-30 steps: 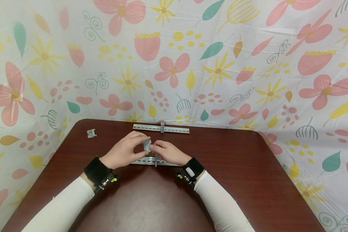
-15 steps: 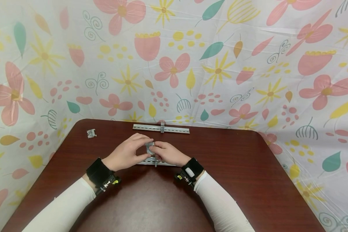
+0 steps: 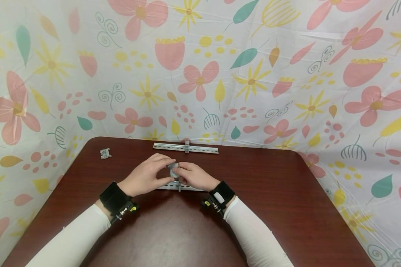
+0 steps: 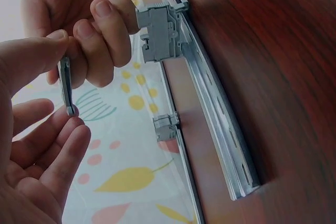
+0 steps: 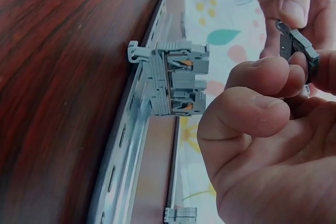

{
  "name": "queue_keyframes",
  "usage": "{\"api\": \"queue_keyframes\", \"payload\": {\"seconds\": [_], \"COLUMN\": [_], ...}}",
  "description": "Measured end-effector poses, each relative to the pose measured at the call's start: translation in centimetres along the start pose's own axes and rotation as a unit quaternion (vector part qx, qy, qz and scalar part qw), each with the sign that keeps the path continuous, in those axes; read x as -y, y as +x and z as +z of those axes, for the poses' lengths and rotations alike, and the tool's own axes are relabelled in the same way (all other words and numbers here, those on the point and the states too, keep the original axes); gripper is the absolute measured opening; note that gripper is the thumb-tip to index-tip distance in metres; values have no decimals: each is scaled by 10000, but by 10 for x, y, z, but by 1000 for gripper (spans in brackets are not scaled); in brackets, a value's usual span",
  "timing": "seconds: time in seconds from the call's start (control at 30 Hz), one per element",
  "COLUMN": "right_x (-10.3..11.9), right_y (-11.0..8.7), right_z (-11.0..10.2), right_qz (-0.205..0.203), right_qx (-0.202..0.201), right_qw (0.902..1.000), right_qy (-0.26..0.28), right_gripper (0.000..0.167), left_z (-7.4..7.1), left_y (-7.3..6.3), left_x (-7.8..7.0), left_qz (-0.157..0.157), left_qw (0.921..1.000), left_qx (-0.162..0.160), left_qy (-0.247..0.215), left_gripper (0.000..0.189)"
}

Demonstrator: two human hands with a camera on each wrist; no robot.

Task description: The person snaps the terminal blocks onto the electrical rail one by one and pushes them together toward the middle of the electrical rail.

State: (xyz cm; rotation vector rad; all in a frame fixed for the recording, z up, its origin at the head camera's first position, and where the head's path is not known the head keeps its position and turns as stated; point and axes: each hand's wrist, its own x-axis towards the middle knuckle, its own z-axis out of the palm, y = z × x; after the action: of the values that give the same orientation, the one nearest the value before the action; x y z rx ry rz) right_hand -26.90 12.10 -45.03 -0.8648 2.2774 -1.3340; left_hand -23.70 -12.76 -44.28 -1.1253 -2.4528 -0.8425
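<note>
My left hand [image 3: 147,176] holds a thin grey terminal block [image 3: 173,171] by its opposite edges, between thumb and fingertips. The right hand [image 3: 198,176] pinches the same block from the right side. Edge-on, this held terminal block [image 4: 65,86] appears in the left wrist view; in the right wrist view, fingers partly cover the block [image 5: 294,43]. Just below the hands lies a slotted metal DIN rail [image 3: 168,186], partly hidden by them. Upright on that rail sit grey terminal blocks [image 5: 176,80] with orange parts inside, apart from the held one.
At the table's back edge lies a second DIN rail [image 3: 204,150] carrying a small grey block [image 3: 187,146]. Another loose grey terminal block [image 3: 105,153] rests at the back left of the brown table [image 3: 254,193]. A flowered cloth [image 3: 200,74] hangs behind.
Both hands now meet closer over the near rail. The left hand has shifted slightly right and down with the terminal block, and the right fingers cover more of it; the last half second is nearly still.
</note>
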Motion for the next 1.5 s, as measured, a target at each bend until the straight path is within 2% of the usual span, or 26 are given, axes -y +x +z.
{"api": "queue_keyframes", "payload": {"seconds": [0.2, 0.33, 0.47, 0.6, 0.73, 0.87, 1.03, 1.5], "right_x": [-5, -8, -9, -13, -15, -15, -16, -25], "right_y": [1, 1, 0, 0, 1, 0, -1, 1], "right_z": [-3, -7, -10, -13, -15, -18, -20, -22], "right_qz": [83, 121, 159, 228, 266, 362, 416, 691], "right_qx": [-134, -267, -380, -472, -561, -682, -779, -950], "right_qw": [9995, 9990, 9987, 9982, 9975, 9965, 9959, 9921], "right_qy": [279, 337, 289, 284, 348, 325, 201, -450], "right_gripper": [46, 44, 42, 42, 42, 41, 40, 37], "left_z": [1, 0, 0, 1, 3, 6, 9, 14], "left_y": [-1, 0, -2, -3, -4, -6, -8, -12], "left_x": [5, 7, 8, 9, 10, 12, 15, 18], "left_qz": [-121, -235, -499, -789, -945, -1024, -1019, -736], "left_qw": [9998, 9996, 9975, 9923, 9866, 9824, 9796, 9826], "left_qx": [-20, 126, 473, 923, 1281, 1511, 1672, 1643], "left_qy": [134, 134, 138, 242, 365, 401, 462, 452], "left_gripper": [68, 66, 62, 59, 54, 49, 44, 13]}}
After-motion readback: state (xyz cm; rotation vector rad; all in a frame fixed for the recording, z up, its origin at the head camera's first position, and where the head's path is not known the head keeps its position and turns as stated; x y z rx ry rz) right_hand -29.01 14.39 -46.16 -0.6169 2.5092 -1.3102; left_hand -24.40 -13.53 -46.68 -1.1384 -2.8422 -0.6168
